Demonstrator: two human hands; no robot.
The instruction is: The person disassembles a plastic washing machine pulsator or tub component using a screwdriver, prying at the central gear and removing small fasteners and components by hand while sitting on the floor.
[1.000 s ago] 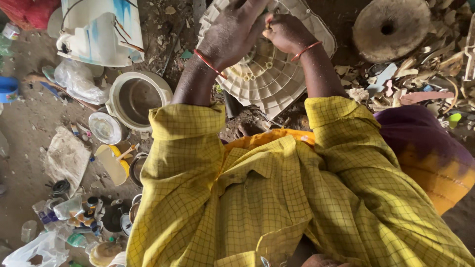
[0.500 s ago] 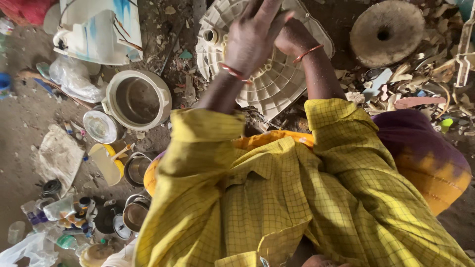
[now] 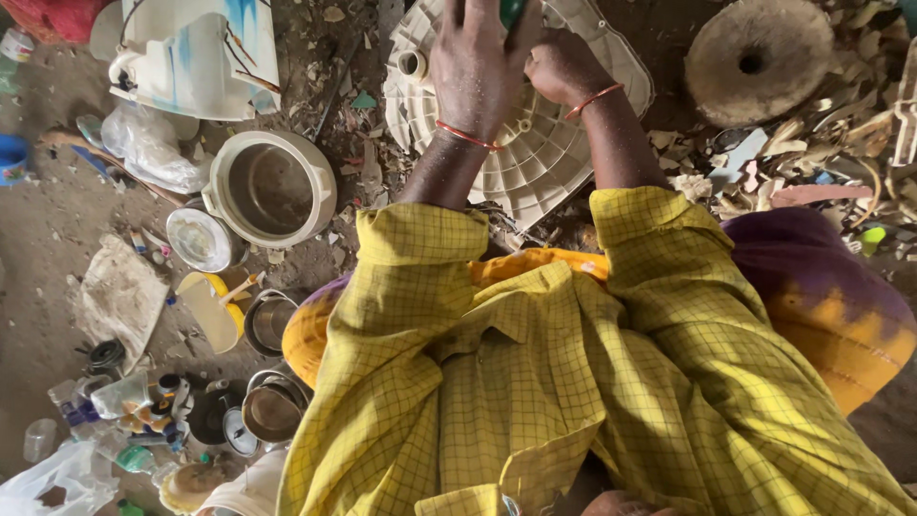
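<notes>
From the head camera, looking straight down, both hands work at twelve o'clock on a round, cream-coloured ribbed plastic disc [image 3: 535, 143], something like the base of a washing-machine tub, lying flat on the floor just beyond the person's knees. The left hand [image 3: 478, 67] spreads over the middle of the disc, palm down, fingers [image 3: 458, 19] curled towards the top edge of the view around something green [image 3: 513, 10]; how tightly they close I cannot tell, since the tips run out of frame. The right hand [image 3: 564, 67] sits just beside it at one o'clock, bunched into a loose fist against the ribs, seemingly bracing or gripping a small part that is hidden beneath it. Held this way, one hand appears to steady the disc while the other works at its centre.

The floor [image 3: 48, 239] is bare, dusty earth littered with scrap. At ten o'clock sits a white cooker pot shell [image 3: 270, 188], open side up, with a broken white appliance housing [image 3: 196, 57] beyond it at eleven. At two o'clock lies a round grey disc with a centre hole [image 3: 759, 57], beside a heap of plastic shards [image 3: 821, 162]. At eight o'clock, small metal bowls [image 3: 272, 411], a yellow scoop [image 3: 215, 311] and bottles [image 3: 119, 397] cluster close together.
</notes>
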